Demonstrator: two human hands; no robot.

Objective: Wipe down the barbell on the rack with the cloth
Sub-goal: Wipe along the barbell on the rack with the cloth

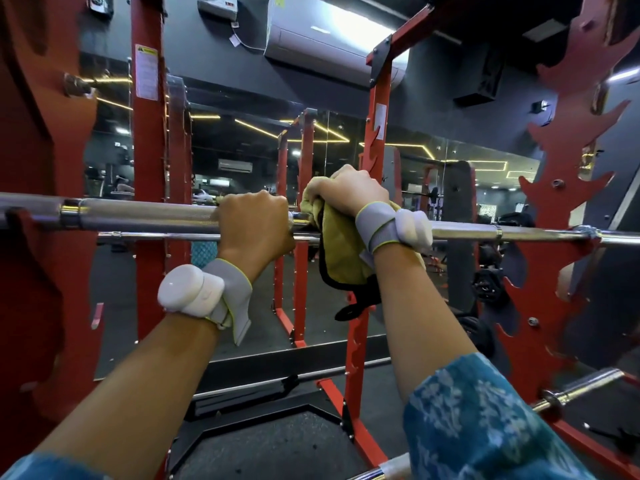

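The barbell (145,213), a round steel bar with a dull knurled shaft, lies level across the red steel rack (554,271), whose plates are cut with flame-shaped edges. The left grip (254,221) is clenched round the bare metal near the barbell's middle, knuckles up. Just beside it along the barbell, the right grip (349,190) grasps the cloth (341,251) and holds it on top of the barbell. The cloth is soft and mustard-yellow, bound in black at its edge. It is bunched under the palm, and the rest hangs in folds below the barbell.

On the near side of the barbell each wrist wears a grey band with a smooth, rounded white pod (190,289), and a blue patterned sleeve (485,420) covers the right forearm. Outward from each grip the barbell runs bare to the rack: a knurled stretch on the left, a smooth chrome stretch on the right. Beyond the barbell stands a mirror wall (242,150).
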